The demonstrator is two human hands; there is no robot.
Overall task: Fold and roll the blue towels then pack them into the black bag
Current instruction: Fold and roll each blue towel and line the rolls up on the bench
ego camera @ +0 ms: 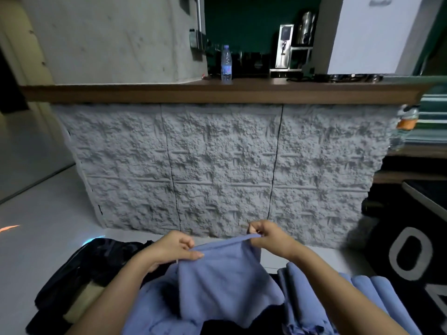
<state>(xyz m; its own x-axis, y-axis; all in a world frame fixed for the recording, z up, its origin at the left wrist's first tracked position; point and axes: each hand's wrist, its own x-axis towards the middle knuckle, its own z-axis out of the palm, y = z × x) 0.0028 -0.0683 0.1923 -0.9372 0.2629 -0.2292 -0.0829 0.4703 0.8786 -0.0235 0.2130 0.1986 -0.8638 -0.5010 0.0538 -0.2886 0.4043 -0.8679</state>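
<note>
Pinching the top edge of a blue towel (217,281), left hand (174,249) and right hand (268,235) hold it low in the frame; black bag (96,259) lower left.

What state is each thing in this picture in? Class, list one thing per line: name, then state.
Blue towel: unfolded, held up by its top edge.
Left hand: pinches the towel's top edge.
Right hand: pinches the towel's top edge.
Black bag: lies crumpled at the left.
Other blue towels: bunched at the right, outside the bag.
Water bottle: upright on the counter.
</note>
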